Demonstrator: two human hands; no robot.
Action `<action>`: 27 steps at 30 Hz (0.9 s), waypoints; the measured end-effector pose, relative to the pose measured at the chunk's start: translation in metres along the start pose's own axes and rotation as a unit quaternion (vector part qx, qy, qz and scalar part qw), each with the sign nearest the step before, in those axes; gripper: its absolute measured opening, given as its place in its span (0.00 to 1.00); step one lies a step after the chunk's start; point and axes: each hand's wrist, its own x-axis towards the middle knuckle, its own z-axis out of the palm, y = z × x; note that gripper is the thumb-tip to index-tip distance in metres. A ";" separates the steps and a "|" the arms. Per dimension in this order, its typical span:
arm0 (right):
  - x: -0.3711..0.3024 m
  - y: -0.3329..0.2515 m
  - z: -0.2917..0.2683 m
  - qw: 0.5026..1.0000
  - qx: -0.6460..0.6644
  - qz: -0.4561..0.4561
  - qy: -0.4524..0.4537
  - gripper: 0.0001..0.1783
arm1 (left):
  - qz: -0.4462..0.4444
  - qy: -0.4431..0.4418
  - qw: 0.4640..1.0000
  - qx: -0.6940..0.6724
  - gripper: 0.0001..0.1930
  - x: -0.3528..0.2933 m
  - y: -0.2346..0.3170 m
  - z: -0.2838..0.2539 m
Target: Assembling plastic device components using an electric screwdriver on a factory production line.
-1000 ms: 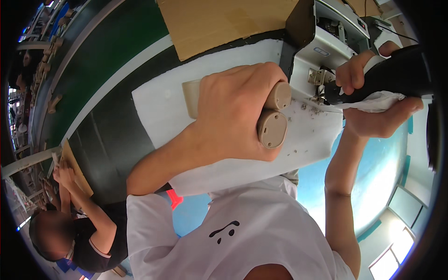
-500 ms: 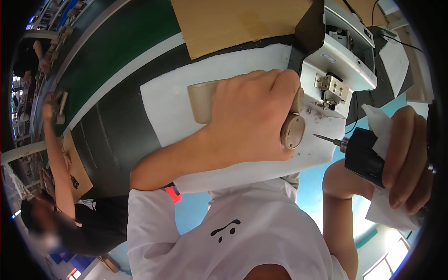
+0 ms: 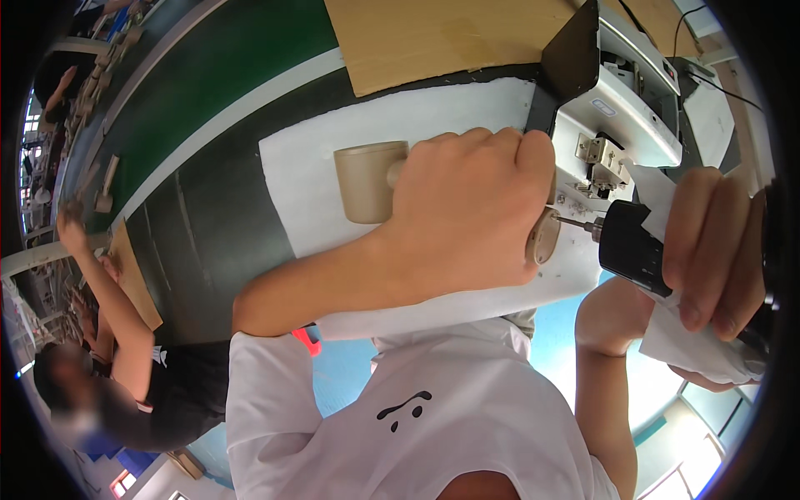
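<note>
My left hand (image 3: pixel 467 221) is wrapped round a beige plastic housing (image 3: pixel 364 187), with a cup-shaped part showing past the wrist side. On its other side, the oval end face (image 3: pixel 544 237) with small holes sticks out beside my thumb and fingers. The middle of the housing is hidden under my hand. Closed round a black electric screwdriver (image 3: pixel 635 248), my right hand (image 3: pixel 708 258) has white wrapping (image 3: pixel 692 346) between it and the tool. The screwdriver's thin bit meets the upper edge of the end face; whether it sits in a hole I cannot tell.
A screw feeder (image 3: pixel 621 117) with a metal outlet stands at the right, small screws lying near it. White padding (image 3: pixel 325 137) covers the bench under my left hand. Cardboard (image 3: pixel 442 42) and a green conveyor belt (image 3: pixel 242 75) lie beyond. A co-worker (image 3: pixel 125 333) is at the left.
The screwdriver has moved left and up, so its bit now reaches the end face. My left hand and the housing have shifted slightly right, with the end face turned more edge-on.
</note>
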 end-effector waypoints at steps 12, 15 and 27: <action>-0.008 0.018 -0.011 0.995 0.008 -0.074 -0.061 0.14 | 0.038 0.015 0.999 0.007 0.17 0.001 0.002 0.005; -0.010 0.012 -0.006 0.996 -0.035 -0.088 -0.003 0.13 | 0.009 -0.003 1.000 0.012 0.18 0.001 0.004 0.003; -0.054 0.048 -0.040 0.958 -0.034 -0.119 0.257 0.49 | 0.001 0.041 0.997 -0.065 0.14 0.012 -0.018 -0.006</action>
